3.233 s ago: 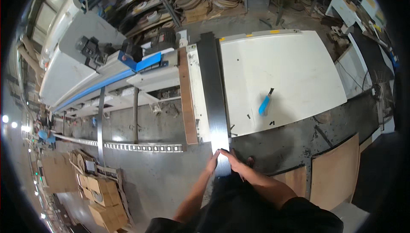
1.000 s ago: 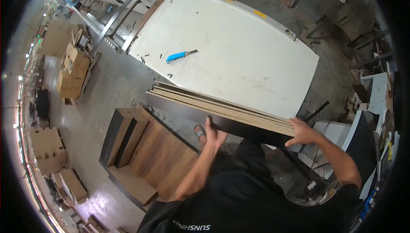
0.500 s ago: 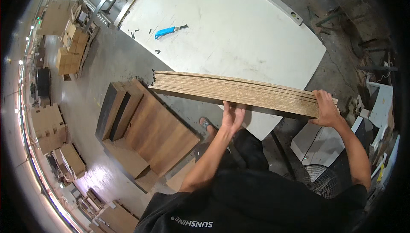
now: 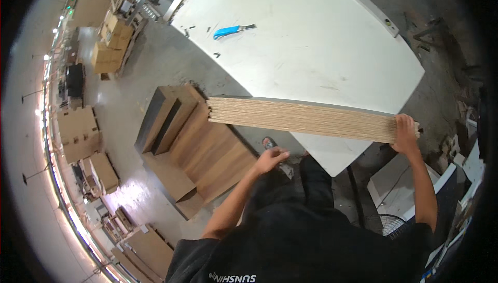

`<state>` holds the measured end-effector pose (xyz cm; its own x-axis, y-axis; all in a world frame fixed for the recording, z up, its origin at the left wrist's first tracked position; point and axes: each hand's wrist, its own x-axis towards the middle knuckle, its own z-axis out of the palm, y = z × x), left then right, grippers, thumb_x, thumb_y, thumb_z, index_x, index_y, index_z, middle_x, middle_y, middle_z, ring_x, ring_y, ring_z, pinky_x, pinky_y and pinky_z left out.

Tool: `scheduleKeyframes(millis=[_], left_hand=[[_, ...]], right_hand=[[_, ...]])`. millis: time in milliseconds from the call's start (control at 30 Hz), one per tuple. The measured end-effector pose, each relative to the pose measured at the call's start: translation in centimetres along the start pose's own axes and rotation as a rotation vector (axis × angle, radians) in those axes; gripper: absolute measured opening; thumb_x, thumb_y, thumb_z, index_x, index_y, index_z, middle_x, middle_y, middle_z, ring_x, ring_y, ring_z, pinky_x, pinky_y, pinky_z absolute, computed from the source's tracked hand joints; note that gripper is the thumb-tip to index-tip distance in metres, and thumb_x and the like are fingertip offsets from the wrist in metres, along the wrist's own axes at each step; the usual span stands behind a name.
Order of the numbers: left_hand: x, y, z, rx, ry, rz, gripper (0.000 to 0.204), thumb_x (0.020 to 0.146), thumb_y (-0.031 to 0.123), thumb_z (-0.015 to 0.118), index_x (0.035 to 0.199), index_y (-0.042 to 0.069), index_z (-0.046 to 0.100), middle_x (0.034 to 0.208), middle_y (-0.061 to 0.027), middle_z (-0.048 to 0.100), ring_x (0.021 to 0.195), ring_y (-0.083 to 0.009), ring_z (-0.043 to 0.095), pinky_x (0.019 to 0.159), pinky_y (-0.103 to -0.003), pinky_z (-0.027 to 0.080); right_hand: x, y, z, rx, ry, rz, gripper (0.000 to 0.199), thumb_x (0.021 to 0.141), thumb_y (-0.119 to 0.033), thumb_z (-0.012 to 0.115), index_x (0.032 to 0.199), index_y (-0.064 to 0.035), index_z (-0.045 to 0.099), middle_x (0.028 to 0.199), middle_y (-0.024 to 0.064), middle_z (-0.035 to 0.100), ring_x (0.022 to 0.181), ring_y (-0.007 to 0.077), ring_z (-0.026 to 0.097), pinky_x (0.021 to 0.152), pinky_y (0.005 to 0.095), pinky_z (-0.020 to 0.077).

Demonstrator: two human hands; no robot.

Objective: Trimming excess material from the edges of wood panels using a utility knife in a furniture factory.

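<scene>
A stack of long particleboard panels (image 4: pixel 303 118), raw chip edges facing me, lies across the near corner of the white table (image 4: pixel 316 39). Its left end juts out past the table's side. My right hand (image 4: pixel 405 133) is wrapped round the right end of the stack. Below the stack, apart from it, my left hand (image 4: pixel 272 160) hovers with nothing in it, its fingers stretched out toward the right. Farther up on the tabletop rests a blue-handled utility knife (image 4: pixel 233 31), with small dark scraps around it.
On the floor to the left stand wood-grain panels (image 4: pixel 212 148) next to dark-edged boards and a cardboard piece. Cartons (image 4: pixel 111 49) line the far left. A wire fan guard (image 4: pixel 386 223) and pale boards (image 4: pixel 394 179) are at lower right. A metal straightedge (image 4: pixel 363 0) runs along the table's far right edge.
My left hand has come off the underside of the stack and drawn back toward me. The stack has tipped so its dark lower face no longer shows. The whole view has shifted.
</scene>
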<state>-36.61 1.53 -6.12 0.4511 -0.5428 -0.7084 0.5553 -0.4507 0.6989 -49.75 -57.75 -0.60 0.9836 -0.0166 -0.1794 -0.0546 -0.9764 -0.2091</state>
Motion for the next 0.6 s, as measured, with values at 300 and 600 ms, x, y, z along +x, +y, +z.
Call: scheduleKeyframes(millis=[300, 600], left_hand=[[-7.4, 0.6, -23.4, -0.217, 0.638, 0.059, 0.088, 0.106, 0.068, 0.045, 0.166, 0.004, 0.033, 0.173, -0.0168, 0.032, 0.159, -0.0318, 0.032, 0.130, -0.047, 0.025], [0.3, 6.1, -24.9, -0.328, 0.382, 0.547, 0.094, 0.107, 0.073, 0.029, 0.173, 0.008, 0.014, 0.180, -0.0105, 0.012, 0.165, -0.0286, 0.011, 0.132, -0.045, 0.008]], right_hand=[[0.4, -2.5, -1.7, -0.113, 0.023, 0.054, 0.113, 0.057, -0.006, 0.093, 0.155, -0.0047, 0.038, 0.154, 0.0207, 0.044, 0.146, 0.0452, 0.041, 0.126, 0.0577, 0.0298], [4.1, -15.1, -5.2, -0.097, -0.143, 0.332, 0.140, 0.056, -0.018, 0.101, 0.170, -0.0112, 0.020, 0.175, 0.0162, 0.023, 0.163, 0.0397, 0.019, 0.132, 0.0564, 0.0174]])
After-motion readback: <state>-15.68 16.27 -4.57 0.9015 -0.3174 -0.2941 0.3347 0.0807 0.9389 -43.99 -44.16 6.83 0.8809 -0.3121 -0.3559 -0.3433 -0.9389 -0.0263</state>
